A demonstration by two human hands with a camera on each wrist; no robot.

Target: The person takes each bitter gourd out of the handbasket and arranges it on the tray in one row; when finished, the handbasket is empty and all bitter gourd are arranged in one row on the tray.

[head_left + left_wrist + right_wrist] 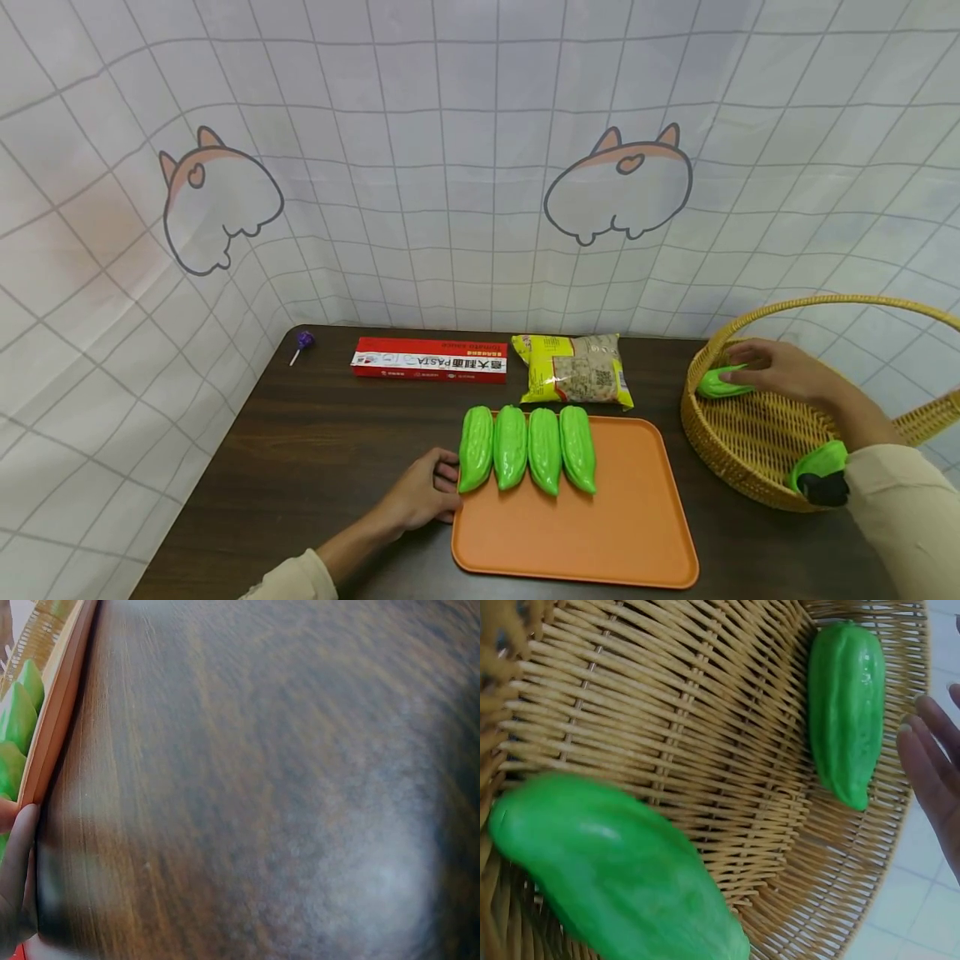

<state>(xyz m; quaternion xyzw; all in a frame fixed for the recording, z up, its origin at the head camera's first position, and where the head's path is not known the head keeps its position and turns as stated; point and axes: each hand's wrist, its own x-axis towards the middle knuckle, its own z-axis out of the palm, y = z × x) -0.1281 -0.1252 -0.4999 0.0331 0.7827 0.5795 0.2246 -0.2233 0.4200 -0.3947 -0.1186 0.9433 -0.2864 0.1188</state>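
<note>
Green gourds [511,450]: four are laid side by side on the orange tray [600,533], long axes parallel, tapered tips directed nearward; two are contained in the wicker basket [701,429]. The tray's left rim is pinched by the left hand [425,495]; the right hand [787,375] (fingers extended) is held over the basket, near its far gourd.

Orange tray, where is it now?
In the head view, the orange tray sits at lower centre, left of the wicker basket, with the left hand holding its left edge.
</note>
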